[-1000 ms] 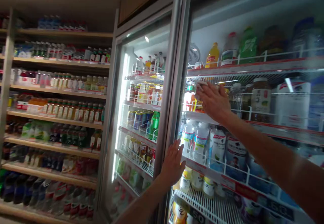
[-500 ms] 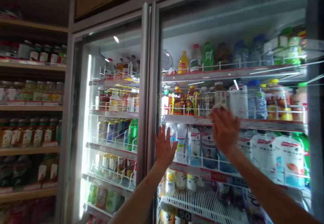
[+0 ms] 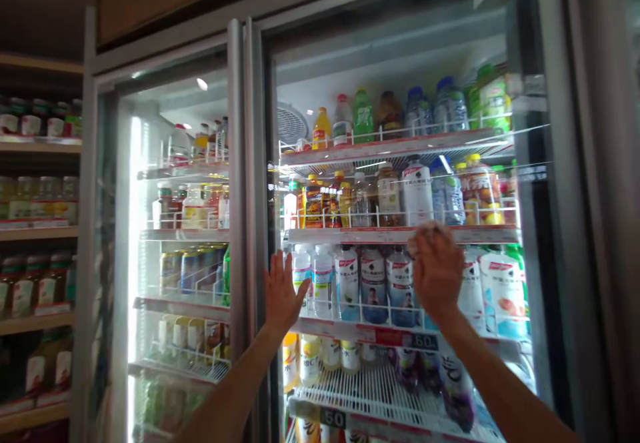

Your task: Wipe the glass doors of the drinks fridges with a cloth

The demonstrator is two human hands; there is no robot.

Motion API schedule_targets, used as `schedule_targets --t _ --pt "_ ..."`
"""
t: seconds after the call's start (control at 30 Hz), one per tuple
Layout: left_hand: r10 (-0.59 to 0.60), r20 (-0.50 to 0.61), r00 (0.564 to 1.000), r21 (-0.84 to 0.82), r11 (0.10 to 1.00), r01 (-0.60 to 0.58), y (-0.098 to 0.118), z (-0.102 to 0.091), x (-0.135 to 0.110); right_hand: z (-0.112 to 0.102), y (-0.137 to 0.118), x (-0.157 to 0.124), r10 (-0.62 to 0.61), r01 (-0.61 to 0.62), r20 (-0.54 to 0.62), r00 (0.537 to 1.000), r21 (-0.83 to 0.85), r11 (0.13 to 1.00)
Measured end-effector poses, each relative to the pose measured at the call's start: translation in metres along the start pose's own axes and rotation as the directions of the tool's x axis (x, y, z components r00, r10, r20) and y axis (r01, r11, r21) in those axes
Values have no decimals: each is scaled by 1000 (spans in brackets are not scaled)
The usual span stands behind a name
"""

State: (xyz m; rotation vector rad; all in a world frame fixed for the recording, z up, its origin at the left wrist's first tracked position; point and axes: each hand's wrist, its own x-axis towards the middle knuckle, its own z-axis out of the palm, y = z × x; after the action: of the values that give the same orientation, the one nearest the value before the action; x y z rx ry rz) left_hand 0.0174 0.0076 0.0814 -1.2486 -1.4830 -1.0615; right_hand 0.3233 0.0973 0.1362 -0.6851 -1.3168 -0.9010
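Note:
My left hand [image 3: 282, 293] lies flat and open against the glass door [image 3: 400, 49] of a drinks fridge, close to the door's left frame [image 3: 256, 163]. My right hand [image 3: 437, 268] is pressed on the same glass further right, with its fingers closed over a small pale cloth [image 3: 424, 229] that peeks out above the fingers. Behind the glass, white wire shelves [image 3: 400, 235] carry rows of bottles: white-labelled ones [image 3: 373, 281] at hand height, juice and tea bottles above.
A second fridge door [image 3: 170, 229] stands to the left, lit inside, with cans and bottles. Wooden shelves [image 3: 35, 233] of bottled drinks run along the far left. The fridge's dark right frame [image 3: 590, 196] borders the door.
My right hand with the cloth has slid down the glass and to the right. My left hand stays flat on the door. The view has swung right, so the wooden shelves have left the middle.

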Motion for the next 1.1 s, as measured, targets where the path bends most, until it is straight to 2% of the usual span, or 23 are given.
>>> schedule_targets --t 0.07,0.1,0.13,0.17,0.23,0.3,0.33,0.37,0.4,0.47,0.53,0.6,0.63,0.67,0.7,0.73,0.77,0.8,0.87,0.9,0.97,1.03,1.1 --pt "8 -12 1000 6 1000 -8 -1 1 0 -4 -27 -20 -242 233 101 965 97 968" --pt "13 -20 1000 9 1000 -13 -1 2 0 -6 -27 -27 -311 296 127 942 127 947" --pt "18 -29 999 12 1000 -18 -2 2 -1 -8 -17 -31 -330 314 134 934 128 941" --pt "21 -35 999 13 1000 -20 -2 3 -1 -10 2 -32 -295 285 118 948 91 954" --pt "26 -43 999 12 1000 -25 -2 3 -1 -12 56 -26 -92 91 -6 996 -56 994" --pt "27 -44 999 12 1000 -27 -2 4 -2 -10 102 -13 138 -166 -183 973 -148 975" --pt "27 -45 999 13 1000 -26 -2 5 -2 -7 112 -8 214 -254 -238 947 -154 955" --pt "26 -44 999 12 1000 -26 -1 5 -2 -5 112 -4 255 -298 -260 931 -140 944" --pt "26 -42 999 10 1000 -25 -1 5 -2 -2 99 -3 261 -295 -246 933 -114 949" --pt "20 -37 999 0 1000 -20 -1 5 -2 3 48 -9 177 -185 -154 972 -43 982" --pt "17 -32 999 -9 1000 -18 -2 4 -2 4 -13 -23 20 -19 -10 1000 40 999" --pt "29 -33 999 -15 999 -29 -3 3 -3 2 -54 -39 -175 157 106 979 154 976" --pt "38 -34 999 -18 999 -39 -4 3 -3 1 -60 -45 -248 219 138 959 194 956" --pt "49 -34 998 -22 999 -50 -6 3 -4 -1 -55 -49 -281 249 148 948 205 947" --pt "59 -34 998 -28 998 -60 -7 3 -5 -2 -42 -50 -262 237 137 955 179 955" --pt "69 -35 997 -34 997 -70 -8 3 -6 -4 -23 -48 -188 175 104 977 120 977" --pt "74 -33 997 -40 996 -75 -10 4 -7 -4 -1 -44 -70 68 46 997 47 997" --pt "77 -31 997 -45 996 -79 -11 4 -7 -5 19 -39 64 -64 -28 998 -15 998" --pt "84 -29 996 -49 995 -86 -12 4 -7 -4 39 -31 256 -267 -146 956 -65 961" --pt "88 -28 996 -49 995 -90 -12 4 -7 -3 36 -30 285 -298 -161 945 -62 953" --pt "98 -27 995 -45 994 -99 -12 4 -5 -2 5 -38 212 -216 -92 973 -30 976" --pt "105 -22 994 -41 994 -106 -12 2 -4 -2 -40 -56 28 -31 51 998 49 998" --pt "101 -5 995 -39 994 -101 -11 0 -8 -5 -71 -74 -141 115 173 975 151 982"
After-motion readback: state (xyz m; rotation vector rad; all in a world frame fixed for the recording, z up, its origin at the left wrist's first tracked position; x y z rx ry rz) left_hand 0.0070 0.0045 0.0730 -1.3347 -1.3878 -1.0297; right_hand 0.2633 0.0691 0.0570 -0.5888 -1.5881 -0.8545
